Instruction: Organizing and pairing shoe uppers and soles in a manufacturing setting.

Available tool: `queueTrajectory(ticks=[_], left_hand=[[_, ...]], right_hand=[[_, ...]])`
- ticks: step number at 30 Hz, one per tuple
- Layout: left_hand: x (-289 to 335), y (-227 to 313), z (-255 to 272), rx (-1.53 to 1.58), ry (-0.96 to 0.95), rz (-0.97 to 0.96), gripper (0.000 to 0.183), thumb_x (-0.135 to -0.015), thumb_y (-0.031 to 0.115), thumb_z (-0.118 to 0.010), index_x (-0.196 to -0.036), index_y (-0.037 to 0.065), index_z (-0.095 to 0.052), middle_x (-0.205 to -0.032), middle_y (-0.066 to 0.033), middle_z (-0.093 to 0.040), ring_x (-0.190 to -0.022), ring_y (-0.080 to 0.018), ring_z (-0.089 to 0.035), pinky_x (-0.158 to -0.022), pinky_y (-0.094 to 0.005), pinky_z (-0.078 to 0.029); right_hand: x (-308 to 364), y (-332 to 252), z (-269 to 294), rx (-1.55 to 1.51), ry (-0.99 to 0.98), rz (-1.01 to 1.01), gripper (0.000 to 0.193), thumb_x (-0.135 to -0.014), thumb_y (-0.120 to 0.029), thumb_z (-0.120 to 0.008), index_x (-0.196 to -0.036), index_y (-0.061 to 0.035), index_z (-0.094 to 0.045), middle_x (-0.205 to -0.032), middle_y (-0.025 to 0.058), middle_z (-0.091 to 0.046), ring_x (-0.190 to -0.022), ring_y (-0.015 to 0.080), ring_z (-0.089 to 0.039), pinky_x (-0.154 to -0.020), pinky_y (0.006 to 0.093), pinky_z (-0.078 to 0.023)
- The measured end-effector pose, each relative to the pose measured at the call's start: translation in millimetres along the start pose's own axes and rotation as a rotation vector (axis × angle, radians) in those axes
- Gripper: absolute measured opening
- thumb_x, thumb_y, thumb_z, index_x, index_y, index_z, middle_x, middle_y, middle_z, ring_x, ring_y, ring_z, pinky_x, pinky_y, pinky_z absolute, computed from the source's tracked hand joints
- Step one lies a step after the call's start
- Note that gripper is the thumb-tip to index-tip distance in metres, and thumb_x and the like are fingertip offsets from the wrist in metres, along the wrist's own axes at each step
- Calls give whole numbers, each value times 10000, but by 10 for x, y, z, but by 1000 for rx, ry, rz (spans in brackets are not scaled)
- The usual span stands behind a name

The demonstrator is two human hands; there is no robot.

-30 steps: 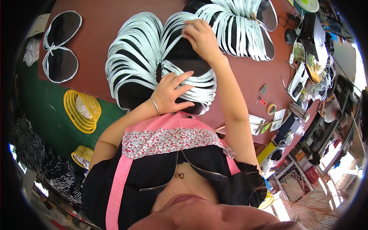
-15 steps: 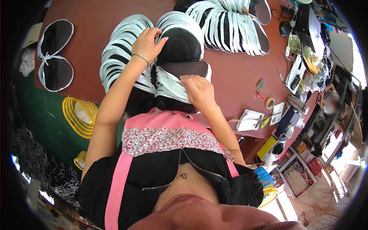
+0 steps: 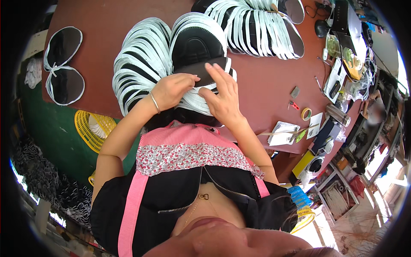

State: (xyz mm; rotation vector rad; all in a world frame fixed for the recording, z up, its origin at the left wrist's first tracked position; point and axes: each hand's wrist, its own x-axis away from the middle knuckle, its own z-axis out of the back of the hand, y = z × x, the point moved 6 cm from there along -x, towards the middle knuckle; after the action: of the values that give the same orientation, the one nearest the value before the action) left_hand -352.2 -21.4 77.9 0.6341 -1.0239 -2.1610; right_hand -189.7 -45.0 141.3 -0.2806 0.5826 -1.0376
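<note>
My left hand (image 3: 173, 91) is closed, its fingertips pinching the edge of a black rounded piece with white edging (image 3: 199, 73) that lies on the front stack. Beside it my right hand (image 3: 223, 96) rests over the same stack, with fingers stretched out and thumb apart. White-edged layers (image 3: 195, 102) show beneath and between both hands. Beyond them lies a larger padded black piece with white edging (image 3: 199, 45), face up. To the left runs a long fanned row of the same pieces (image 3: 141, 58). What the left fingertips grip is partly hidden.
Another fanned row (image 3: 257, 32) lies at the far right of the brown table (image 3: 263, 85). A tied pair of pieces (image 3: 64, 66) sits at the left edge. Tape (image 3: 306, 114), a red clip (image 3: 294, 105) and papers (image 3: 283, 132) lie at right. A yellow basket (image 3: 87, 130) stands beside the table.
My left hand has come down from the far stack toward my right hand and now pinches a piece's edge. My right hand's fingers have stretched out. The dark piece has shifted away from me.
</note>
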Motion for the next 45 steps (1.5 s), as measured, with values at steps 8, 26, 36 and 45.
queueTrajectory(ticks=[8, 26, 36, 45], left_hand=[[-409, -751, 489, -148, 393, 408, 141, -971, 164, -693, -1038, 42, -670, -1019, -90, -685, -817, -219, -675, -701, -342, -535], [-307, -693, 321, 295, 232, 489, 191, -985, 134, -668, -1140, 35, -618, -1197, -75, -688, -963, -149, -677, -854, -300, -537], [-469, -491, 283, -227, -5, 103, 160, -885, 40, -642, -1029, -2, -587, -1267, -150, -664, -1108, -349, -654, -921, -414, -540], [-447, -948, 534, 76, 226, 412, 229, -923, 143, -705, -1127, 56, -646, -1126, -85, -684, -992, -178, -679, -832, -319, -541]], right_hand=[[198, 179, -312, -279, -79, -102, 95, -893, -62, -684, -971, -53, -630, -1069, 89, -745, -1086, 267, -706, -907, 412, -528], [154, 230, -269, -50, -125, -191, 368, -879, -271, -763, -1184, -69, -720, -1298, 160, -549, -1173, 367, -525, -948, 483, -425], [151, 210, -213, -37, -69, -196, 290, -882, -303, -758, -1065, -78, -740, -1532, 152, -484, -1398, 392, -413, -1085, 505, -356], [104, 262, -359, -90, -137, -113, 225, -900, -269, -734, -925, -54, -672, -1268, 146, -694, -1239, 321, -616, -1054, 512, -436]])
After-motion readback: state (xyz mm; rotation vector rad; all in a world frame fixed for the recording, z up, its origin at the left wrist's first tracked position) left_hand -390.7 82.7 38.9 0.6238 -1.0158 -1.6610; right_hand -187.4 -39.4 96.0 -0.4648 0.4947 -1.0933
